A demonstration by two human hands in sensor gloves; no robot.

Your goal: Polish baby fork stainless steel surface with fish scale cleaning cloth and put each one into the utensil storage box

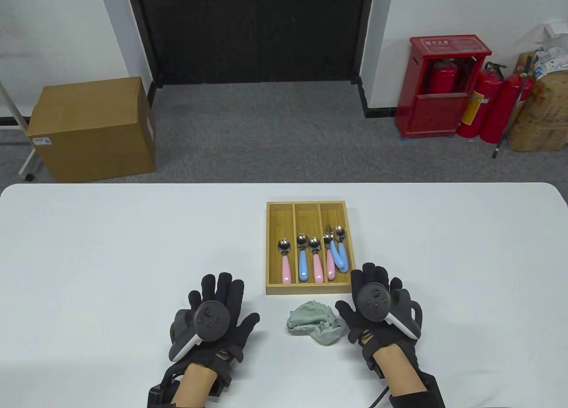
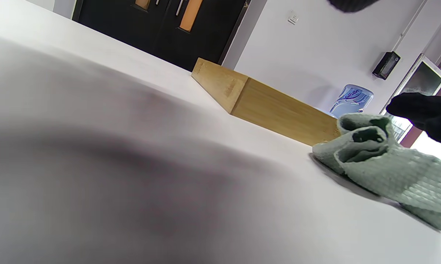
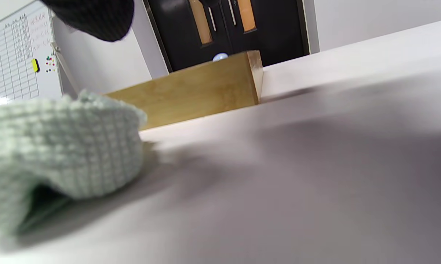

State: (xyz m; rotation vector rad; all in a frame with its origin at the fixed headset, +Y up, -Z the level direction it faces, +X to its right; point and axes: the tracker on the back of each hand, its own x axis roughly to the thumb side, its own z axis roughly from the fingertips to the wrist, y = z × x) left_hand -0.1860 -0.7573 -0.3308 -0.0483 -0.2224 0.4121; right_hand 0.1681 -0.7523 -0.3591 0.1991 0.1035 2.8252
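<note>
Pink- and blue-handled steel baby forks and spoons [image 1: 330,257] already in bamboo three-slot box [image 1: 307,287]; crumpled green cloth [image 1: 316,322] idle. Left hand [image 1: 212,319] and right hand [image 1: 375,304] flat, fingers straight, gripping nothing. Risk: mixed pile, possibly missing an unpolished fork.

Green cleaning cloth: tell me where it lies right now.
In the table view, the crumpled green cleaning cloth lies on the white table, just in front of the wooden utensil box, beside the right hand.

Office or workroom, whiteboard [image 3: 17,55], fire extinguishers [image 1: 490,104], cardboard box [image 1: 93,128], double doors [image 1: 253,31]
</note>
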